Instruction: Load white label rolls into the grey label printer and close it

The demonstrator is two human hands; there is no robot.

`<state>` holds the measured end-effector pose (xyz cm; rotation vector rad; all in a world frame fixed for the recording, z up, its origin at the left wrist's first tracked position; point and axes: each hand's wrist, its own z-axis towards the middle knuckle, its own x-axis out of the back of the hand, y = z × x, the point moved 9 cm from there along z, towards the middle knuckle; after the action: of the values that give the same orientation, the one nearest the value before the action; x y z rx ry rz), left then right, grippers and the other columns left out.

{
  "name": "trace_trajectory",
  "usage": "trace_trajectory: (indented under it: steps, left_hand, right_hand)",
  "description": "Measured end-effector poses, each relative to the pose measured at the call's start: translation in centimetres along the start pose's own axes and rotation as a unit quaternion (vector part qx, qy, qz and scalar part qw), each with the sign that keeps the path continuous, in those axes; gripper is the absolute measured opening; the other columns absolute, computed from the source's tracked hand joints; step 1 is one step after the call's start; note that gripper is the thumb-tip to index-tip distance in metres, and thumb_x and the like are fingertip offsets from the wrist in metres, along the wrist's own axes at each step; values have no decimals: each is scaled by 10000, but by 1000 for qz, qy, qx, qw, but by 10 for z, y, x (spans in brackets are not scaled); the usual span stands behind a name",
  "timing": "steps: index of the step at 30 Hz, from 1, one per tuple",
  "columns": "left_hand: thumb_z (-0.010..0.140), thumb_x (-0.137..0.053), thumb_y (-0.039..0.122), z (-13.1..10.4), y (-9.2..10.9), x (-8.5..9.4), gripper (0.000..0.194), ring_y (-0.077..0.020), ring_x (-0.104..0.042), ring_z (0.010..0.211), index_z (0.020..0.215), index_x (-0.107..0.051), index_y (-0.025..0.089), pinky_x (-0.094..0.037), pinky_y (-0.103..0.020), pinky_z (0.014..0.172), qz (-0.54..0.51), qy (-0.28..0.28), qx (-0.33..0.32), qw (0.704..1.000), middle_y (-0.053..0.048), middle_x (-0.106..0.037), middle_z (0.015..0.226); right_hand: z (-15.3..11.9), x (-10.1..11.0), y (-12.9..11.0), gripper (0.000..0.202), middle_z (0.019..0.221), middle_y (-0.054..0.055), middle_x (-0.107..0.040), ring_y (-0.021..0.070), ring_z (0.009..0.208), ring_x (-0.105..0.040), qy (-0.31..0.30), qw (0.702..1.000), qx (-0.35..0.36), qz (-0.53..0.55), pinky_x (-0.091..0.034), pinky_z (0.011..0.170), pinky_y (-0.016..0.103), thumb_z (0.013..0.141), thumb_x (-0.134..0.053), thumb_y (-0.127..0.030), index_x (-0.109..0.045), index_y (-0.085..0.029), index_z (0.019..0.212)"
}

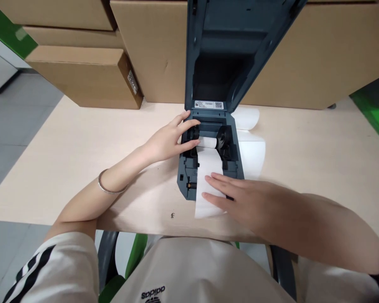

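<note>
In the head view, the left hand comes from 8 o'clock and reaches over the rim of the printer, fingers spread wide, the lowest at the left end of the white roll. The right hand comes from 4 o'clock, back upward, its fingers slightly parted and lying flat on the strip. The roll sits inside the printer; the strip runs from it toward 6 o'clock, past the printer's edge.

The right hand hides the printer's 5 o'clock corner; whether the left fingers press the roll, I cannot tell. The right forearm is blurred, and the frame cuts off the lid's top.

The raised lid stands at 12 o'clock, before cartons. White paper lies at 3 o'clock on the bench; a small carton stands at 10 o'clock.
</note>
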<state>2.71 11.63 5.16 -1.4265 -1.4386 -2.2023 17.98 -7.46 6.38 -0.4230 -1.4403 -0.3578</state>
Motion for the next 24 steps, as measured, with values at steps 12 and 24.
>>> trace_trajectory:
  steps: [12,24]
  left_hand:
    - [1092,-652,645,-1,-5,-7,711,-388,-285,1840,1736,-535,365,-305,-614,1505,-19,-8,11,1000,-87,-298,1950]
    - [1104,-438,830,5,-24,0,898,-392,-357,1813,1795,-313,269,-333,-621,1485,-117,66,19,991,-167,-420,1903]
  right_hand:
    - [0,59,-6,409,1557,67,-785,229,1401,-784,-35,993,29,114,-685,1143,337,1155,-647,-413,-822,-214,1467]
    - [6,106,234,764,1942,156,-305,284,1734,-424,387,822,-316,273,-424,1344,497,1080,-388,-514,-354,-195,1773]
